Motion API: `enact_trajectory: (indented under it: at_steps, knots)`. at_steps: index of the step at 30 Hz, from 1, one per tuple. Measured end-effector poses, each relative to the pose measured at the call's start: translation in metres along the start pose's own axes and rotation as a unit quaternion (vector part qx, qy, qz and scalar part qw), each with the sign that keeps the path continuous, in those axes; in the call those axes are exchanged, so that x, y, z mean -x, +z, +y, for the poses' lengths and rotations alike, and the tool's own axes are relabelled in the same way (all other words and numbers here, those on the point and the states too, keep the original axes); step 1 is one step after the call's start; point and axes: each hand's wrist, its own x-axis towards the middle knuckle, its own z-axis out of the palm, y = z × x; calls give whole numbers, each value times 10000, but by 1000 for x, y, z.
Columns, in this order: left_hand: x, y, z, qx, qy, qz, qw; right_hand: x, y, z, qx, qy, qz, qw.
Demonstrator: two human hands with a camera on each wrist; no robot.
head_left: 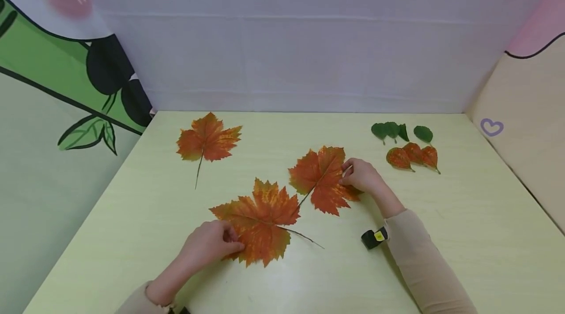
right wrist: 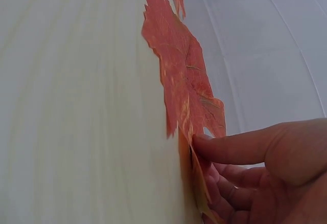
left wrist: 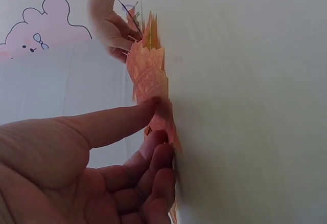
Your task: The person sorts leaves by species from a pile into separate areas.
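Observation:
Two orange-red maple leaves are in my hands over the table. My left hand (head_left: 213, 241) pinches the left edge of the nearer maple leaf (head_left: 267, 218), whose stem points right and toward me. In the left wrist view the thumb (left wrist: 122, 121) presses on top of that leaf, with the curled fingers beneath. My right hand (head_left: 363, 175) pinches the right edge of the other maple leaf (head_left: 320, 176); its stem slants down left to the nearer leaf's edge. In the right wrist view the thumb (right wrist: 235, 146) and fingers close on that leaf's margin (right wrist: 196, 162).
A third maple leaf (head_left: 208, 137) lies at the back left, stem toward me. Several small green leaves (head_left: 391, 129) and three small orange leaves (head_left: 398, 158) lie at the back right. A pale cloth wall (head_left: 300, 59) stands behind the table (head_left: 132, 235).

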Motion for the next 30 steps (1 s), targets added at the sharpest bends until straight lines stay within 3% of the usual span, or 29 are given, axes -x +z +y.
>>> enact_trajectory:
  at_steps: [8, 14, 22, 30]
  knots:
    - [2, -1, 0, -4, -133, 188, 9997, -1, -3, 0, 16, 38, 12, 10000]
    - [4, 3, 0, 242, 107, 188, 9995, 0, -4, -1, -50, 108, 31, 9999]
    - [1, 11, 4, -58, 447, 374, 9983, 0, -5, 0, -102, 146, -8, 9998]
    - [0, 13, 4, 70, 292, 283, 9991, 0, -2, 0, 55, -23, 2, 10000]
